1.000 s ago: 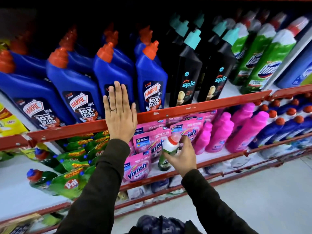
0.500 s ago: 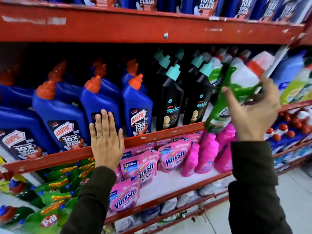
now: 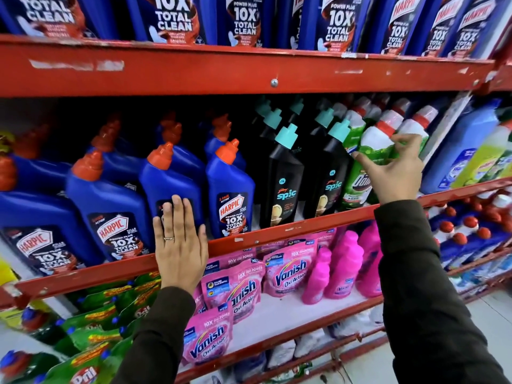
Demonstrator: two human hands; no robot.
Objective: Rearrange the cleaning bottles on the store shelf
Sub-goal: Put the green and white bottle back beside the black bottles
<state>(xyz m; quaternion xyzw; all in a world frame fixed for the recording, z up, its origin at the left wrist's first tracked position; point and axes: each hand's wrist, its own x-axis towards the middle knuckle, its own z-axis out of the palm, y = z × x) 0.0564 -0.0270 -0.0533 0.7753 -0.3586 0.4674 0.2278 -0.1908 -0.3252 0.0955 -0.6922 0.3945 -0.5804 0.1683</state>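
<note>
A green cleaner bottle with a white shoulder and red cap stands on the middle shelf, in a row of matching green bottles to the right of the black Spic bottles. My right hand wraps it from the front, thumb on its left side and fingers on its right. Flat and with fingers together, my left hand rests on the red shelf rail, fingertips touching the label of a blue Harpic bottle. More blue Harpic bottles with orange caps fill the shelf's left half.
Above, a red shelf beam carries large Harpic bottles. Below are pink Vanish pouches, pink bottles and green Pril pouches. Light blue and yellow-green bottles stand at the right.
My right hand lifted the green bottle from the lower shelf up and right, and now holds it upright among the green bottles on the middle shelf. My left hand stayed on the rail.
</note>
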